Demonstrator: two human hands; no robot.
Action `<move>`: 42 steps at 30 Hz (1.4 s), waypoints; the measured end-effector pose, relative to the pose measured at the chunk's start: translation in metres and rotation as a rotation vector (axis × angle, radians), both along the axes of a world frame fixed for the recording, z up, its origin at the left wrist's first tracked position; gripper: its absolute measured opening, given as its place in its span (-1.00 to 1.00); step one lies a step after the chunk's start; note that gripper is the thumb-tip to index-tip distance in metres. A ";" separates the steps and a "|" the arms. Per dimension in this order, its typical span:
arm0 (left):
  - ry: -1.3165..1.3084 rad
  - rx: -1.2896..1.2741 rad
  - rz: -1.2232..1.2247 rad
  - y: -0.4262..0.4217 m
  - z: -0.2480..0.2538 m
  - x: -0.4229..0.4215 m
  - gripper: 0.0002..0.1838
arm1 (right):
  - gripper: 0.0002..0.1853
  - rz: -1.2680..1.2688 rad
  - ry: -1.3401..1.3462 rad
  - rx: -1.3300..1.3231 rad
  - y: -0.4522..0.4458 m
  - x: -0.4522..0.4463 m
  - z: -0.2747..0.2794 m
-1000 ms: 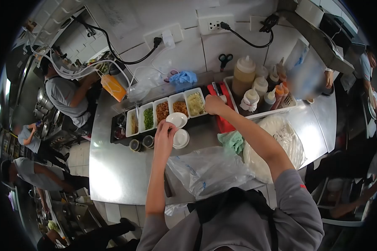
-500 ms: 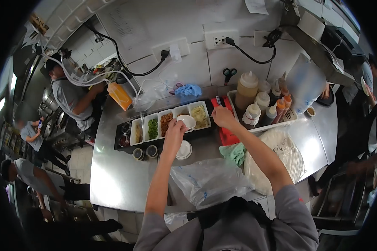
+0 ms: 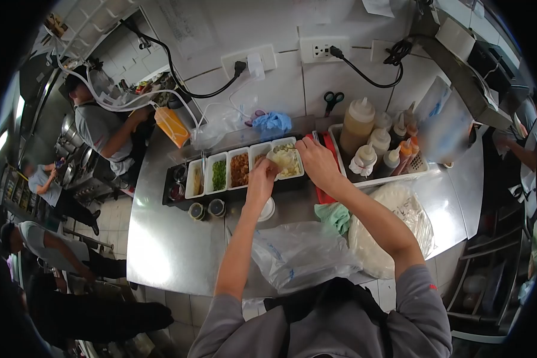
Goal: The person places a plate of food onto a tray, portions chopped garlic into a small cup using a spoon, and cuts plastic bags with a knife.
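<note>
- black rack (image 3: pixel 231 196), white tubs (image 3: pixel 194 196) in it, pretty basic
- fillings in the rack: bright green bits (image 3: pixel 219 175), reddish-brown bits (image 3: pixel 240 169), then pale yellow bits (image 3: pixel 290 169) at its right end
- plain white dishes (image 3: pixel 269 209) in front of the rack
- mint-green cloth (image 3: pixel 333 218) off its front right corner
- crumpled blue stuff (image 3: pixel 272 122) behind it, orange pouch (image 3: pixel 172 127) behind left
- wall tiles (image 3: pixel 274 89) behind it: white, darker lines between
- silvery surface (image 3: pixel 167 238) under it, white glare

Small white bowl (image 3: pixel 280 158), held over pale chopped food (image 3: pixel 292 170).
</note>
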State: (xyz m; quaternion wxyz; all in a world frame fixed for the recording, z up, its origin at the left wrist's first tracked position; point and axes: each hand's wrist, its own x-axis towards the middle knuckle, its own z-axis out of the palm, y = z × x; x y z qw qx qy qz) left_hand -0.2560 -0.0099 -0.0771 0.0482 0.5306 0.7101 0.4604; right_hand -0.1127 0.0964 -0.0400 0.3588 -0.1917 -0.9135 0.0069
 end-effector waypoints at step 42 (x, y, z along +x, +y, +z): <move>0.163 0.095 0.094 -0.036 -0.020 -0.031 -0.89 | -0.81 -0.092 -0.081 -0.560 0.062 -0.017 -0.066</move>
